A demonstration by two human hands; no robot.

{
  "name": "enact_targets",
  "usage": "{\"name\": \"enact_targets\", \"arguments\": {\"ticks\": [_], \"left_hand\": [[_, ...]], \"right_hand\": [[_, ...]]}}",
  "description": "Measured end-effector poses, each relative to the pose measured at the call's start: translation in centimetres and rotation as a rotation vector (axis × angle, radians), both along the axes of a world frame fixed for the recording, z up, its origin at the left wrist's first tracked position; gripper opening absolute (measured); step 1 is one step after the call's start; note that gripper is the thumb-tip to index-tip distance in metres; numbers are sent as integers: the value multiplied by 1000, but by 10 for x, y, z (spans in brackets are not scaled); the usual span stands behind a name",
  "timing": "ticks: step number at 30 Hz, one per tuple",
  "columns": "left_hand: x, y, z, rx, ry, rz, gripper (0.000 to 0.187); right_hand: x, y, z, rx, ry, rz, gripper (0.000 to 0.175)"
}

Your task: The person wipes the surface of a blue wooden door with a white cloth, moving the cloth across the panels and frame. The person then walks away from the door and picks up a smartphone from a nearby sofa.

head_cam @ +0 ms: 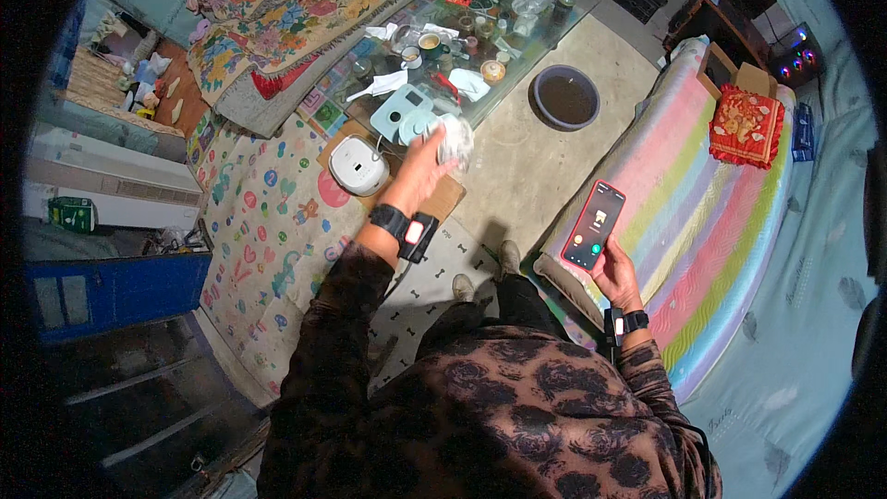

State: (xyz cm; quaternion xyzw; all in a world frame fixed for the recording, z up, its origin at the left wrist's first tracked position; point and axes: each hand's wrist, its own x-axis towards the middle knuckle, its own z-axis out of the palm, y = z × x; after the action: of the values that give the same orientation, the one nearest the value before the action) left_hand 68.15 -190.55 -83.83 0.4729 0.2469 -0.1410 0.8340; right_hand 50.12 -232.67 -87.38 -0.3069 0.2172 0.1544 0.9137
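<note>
My left hand point(424, 165) grips a roundish, whitish, partly see-through object point(457, 142), perhaps plastic; its kind is unclear. It is held near the corner of a glass-topped table point(509, 93). Just beyond my fingers is a light-blue appliance point(395, 111) with a dark round part. A white rice cooker point(359, 165) stands on the floor left of that hand. In my right hand point(617, 274) is a smartphone point(592, 225) in a red case, its screen lit and facing up. Both wrists wear black straps with small devices.
Cups, jars, tissues and plastic bags crowd the table. A grey basin of dark contents point(565, 98) sits on the floor ahead. On my right is a couch with a striped cover point(700, 201), bearing a red cushion point(747, 126). Flattened cardboard point(443, 199) lies near my feet.
</note>
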Motion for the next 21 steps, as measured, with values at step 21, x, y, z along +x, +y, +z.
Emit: {"name": "enact_targets", "arguments": {"ticks": [21], "left_hand": [[-55, -29, 55, -260, -118, -144, 74]], "right_hand": [[200, 156, 103, 101, -256, 604, 46]]}}
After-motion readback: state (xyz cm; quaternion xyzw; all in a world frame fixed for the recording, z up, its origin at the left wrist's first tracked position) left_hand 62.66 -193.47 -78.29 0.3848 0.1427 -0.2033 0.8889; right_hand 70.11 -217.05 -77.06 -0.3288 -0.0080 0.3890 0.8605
